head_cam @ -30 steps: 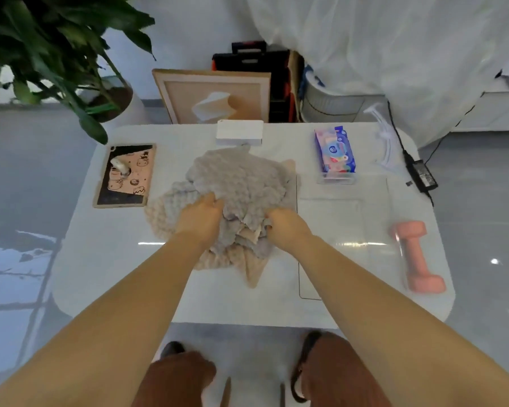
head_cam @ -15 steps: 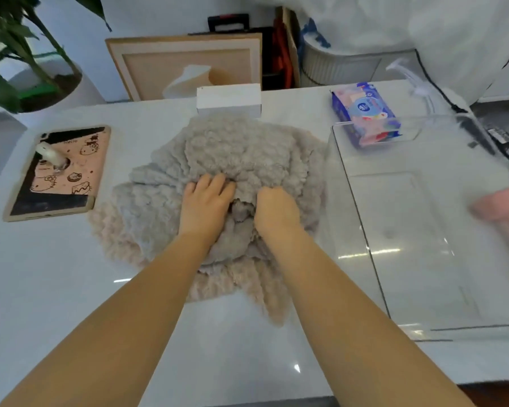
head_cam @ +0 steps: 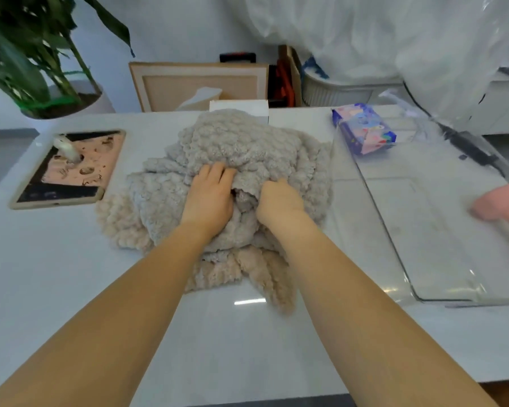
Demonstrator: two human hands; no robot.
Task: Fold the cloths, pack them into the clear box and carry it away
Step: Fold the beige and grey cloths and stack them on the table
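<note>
Head view, left hand (head_cam: 207, 198), right hand (head_cam: 278, 201) on cloths (head_cam: 247, 142), clear box (head_cam: 423, 236) near-to-far

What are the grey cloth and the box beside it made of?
Grey cloth: likely plush fleece or chenille, matte, with a nubbly, bubbled pile. Clear box: probably hard plastic, glossy; the table shows through and its edges catch glints.

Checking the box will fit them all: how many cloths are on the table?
2: a grey cloth on top; a beige cloth beneath it, showing at left and front. More may be hidden inside.
</note>
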